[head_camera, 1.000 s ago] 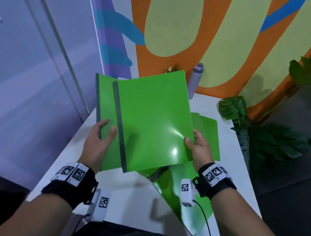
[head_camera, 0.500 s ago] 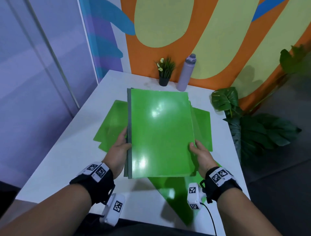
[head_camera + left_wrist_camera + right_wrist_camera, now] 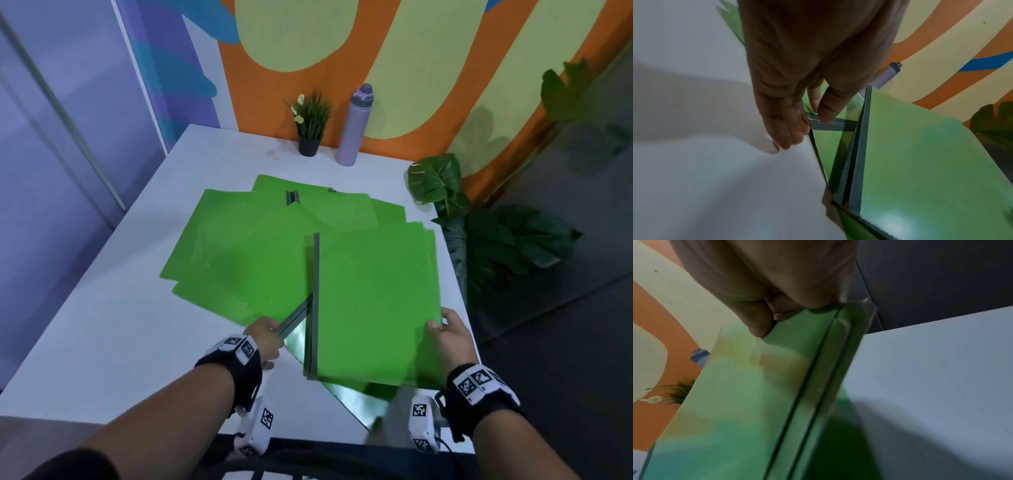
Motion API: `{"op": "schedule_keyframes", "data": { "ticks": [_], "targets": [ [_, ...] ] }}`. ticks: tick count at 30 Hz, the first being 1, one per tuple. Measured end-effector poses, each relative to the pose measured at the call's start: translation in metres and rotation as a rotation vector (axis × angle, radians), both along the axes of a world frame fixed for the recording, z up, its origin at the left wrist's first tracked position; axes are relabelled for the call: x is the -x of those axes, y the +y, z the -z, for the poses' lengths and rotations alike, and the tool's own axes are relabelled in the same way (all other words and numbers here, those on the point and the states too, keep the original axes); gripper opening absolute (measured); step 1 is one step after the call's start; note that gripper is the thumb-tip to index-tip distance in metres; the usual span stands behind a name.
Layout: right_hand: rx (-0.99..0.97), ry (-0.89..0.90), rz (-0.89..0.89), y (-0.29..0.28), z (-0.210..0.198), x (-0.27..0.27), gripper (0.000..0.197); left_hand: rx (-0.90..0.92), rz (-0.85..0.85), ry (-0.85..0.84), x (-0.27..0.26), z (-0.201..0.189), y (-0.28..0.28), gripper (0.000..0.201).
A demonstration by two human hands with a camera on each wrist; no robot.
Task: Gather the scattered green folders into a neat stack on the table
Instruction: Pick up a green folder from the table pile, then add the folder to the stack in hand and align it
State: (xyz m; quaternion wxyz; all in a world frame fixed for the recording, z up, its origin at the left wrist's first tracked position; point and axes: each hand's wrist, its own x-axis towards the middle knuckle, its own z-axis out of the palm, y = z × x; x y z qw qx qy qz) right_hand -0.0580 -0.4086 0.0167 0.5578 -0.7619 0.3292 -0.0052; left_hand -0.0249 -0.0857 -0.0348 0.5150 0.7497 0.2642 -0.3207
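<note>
Item 1, nearest: right hand [image 3: 448, 337] is gripping the gathered pile of green folders [image 3: 373, 305] at its near right corner, thumb on top and fingers [image 3: 777, 311] curling under the edge; judged to be carrying the pile clear of the counter [image 3: 102, 335] so that more can be slipped beneath or against it.

Item 2: left hand [image 3: 263, 339] is pinching the grey spine end of a slanted folder [image 3: 296, 317] lying partly under the pile; thumb on the spine, fingers [image 3: 785, 129] closing on its corner. Probably the next folder to be drawn in, taken by the stiff spine because the cover is limp and glossy.

Item 3: a folder [image 3: 356, 399] is poking out below the pile at the near counter edge, partly hidden; its full outline cannot be told.

Item 4, mid-counter: loose green folders [image 3: 239, 257] are lying fanned and overlapping at differing angles, one clip [image 3: 292, 198] showing at the far side. Not yet squared; the task is judged partway done.

Item 5, far edge: potted plant [image 3: 310, 123] and purple bottle [image 3: 354, 126] are standing by the wall, well apart from the folders, so they are leaving room for stacking
</note>
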Motion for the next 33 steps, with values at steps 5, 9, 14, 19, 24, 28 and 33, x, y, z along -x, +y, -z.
{"op": "schedule_keyframes", "data": {
  "ticks": [5, 9, 14, 19, 24, 28, 33],
  "targets": [
    [-0.012, -0.021, -0.006, -0.002, 0.003, 0.005, 0.025, 0.095, -0.157, -0.012, -0.003, 0.006, -0.008, 0.027],
    [-0.047, -0.070, 0.009, -0.004, -0.003, 0.001, 0.026, 0.007, -0.173, -0.243, -0.005, 0.000, -0.009, 0.042],
    [-0.105, -0.153, 0.083, -0.008, -0.014, -0.009, 0.025, -0.433, -0.028, -0.535, -0.027, -0.043, 0.027, 0.037],
    [-0.153, -0.174, 0.050, 0.010, -0.004, -0.021, 0.023, -0.714, -0.105, -0.812, -0.033, -0.090, 0.097, 0.026],
    [-0.275, -0.150, 0.033, 0.035, 0.000, -0.039, 0.034, -0.673, -0.163, -0.966, -0.030, -0.130, 0.131, 0.023],
    [-0.321, -0.131, 0.040, 0.052, -0.014, -0.056, 0.049, -0.560, -0.409, -1.038, -0.022, -0.160, 0.141, 0.024],
    [-0.283, -0.086, 0.011, 0.076, -0.018, -0.068, 0.054, -0.214, -0.584, -0.897, -0.017, -0.114, 0.161, 0.009]
  ]
}}
